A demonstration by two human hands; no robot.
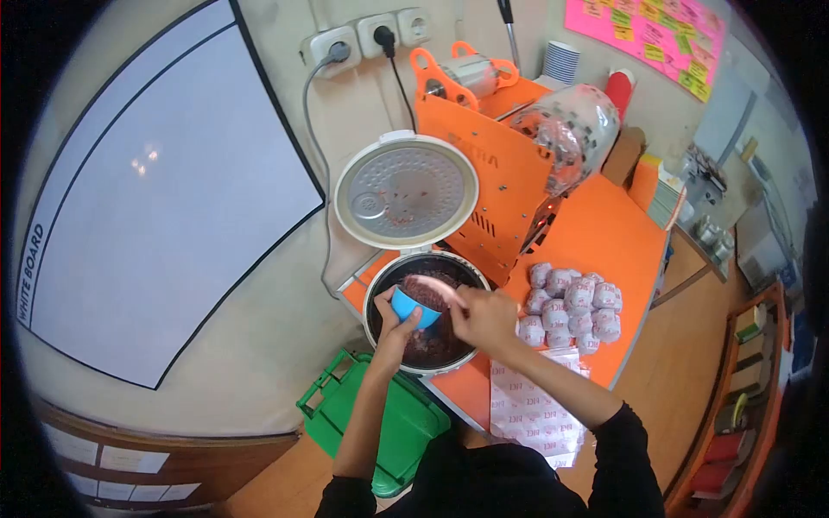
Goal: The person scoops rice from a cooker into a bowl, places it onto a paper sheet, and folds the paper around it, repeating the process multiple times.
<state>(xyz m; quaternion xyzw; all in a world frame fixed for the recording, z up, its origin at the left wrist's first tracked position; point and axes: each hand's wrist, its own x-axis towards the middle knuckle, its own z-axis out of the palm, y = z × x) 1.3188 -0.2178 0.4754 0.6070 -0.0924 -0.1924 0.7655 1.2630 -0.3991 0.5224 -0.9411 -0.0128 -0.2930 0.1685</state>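
My left hand [397, 325] is closed around a small blue bowl [418, 312] filled with dark reddish rice. In my right hand [485, 321] is a pale pink rice paddle [439, 286], its blade over the rice at the bowl's top. Both hands are above the open rice cooker [377, 358], which has more dark rice [423, 350] inside. Its raised lid [407, 192] leans back against the wall side. Right of the cooker sit several wrapped balls [579, 302] in printed paper. Nearer to me lies a stack of printed wrapping sheets [531, 406].
An orange machine [494, 173] stands behind the cooker on the orange table [596, 229]. A plastic bag of packaging [574, 129] and paper cups [561, 62] are at the back. Below the cooker is a green bin [380, 423]. A grey cord [326, 164] hangs along the wall.
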